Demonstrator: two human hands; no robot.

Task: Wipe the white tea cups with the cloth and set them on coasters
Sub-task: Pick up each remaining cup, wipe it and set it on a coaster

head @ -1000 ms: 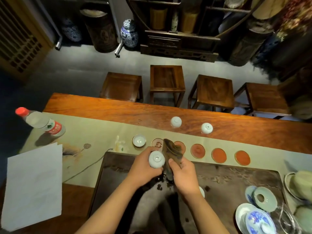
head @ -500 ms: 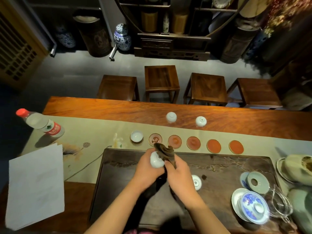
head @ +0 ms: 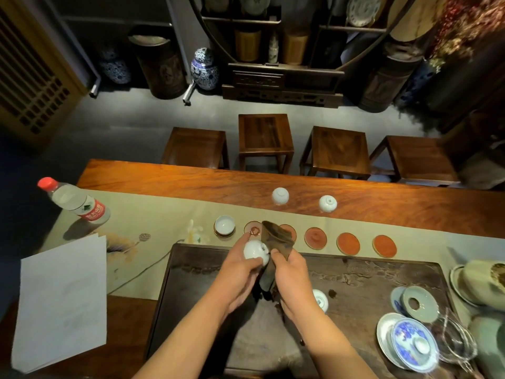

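Wiping continues: the cup (head: 255, 250), gripped in the left hand (head: 240, 272), has been turned sideways against the cloth (head: 276, 239) pinched by the right hand (head: 292, 280); coaster (head: 253, 230) placement seems near.

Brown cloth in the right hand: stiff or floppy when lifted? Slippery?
The brown cloth is probably floppy: it folds and hangs below the right hand. Likely light, since a pinch holds it. It looks matte, so probably not slippery against the small white tea cup.

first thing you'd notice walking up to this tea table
The two hands at the centre: the left hand holds a white tea cup while the right hand grips a brown cloth against it. Behind them runs a row of round coasters, the leftmost already bearing a cup.
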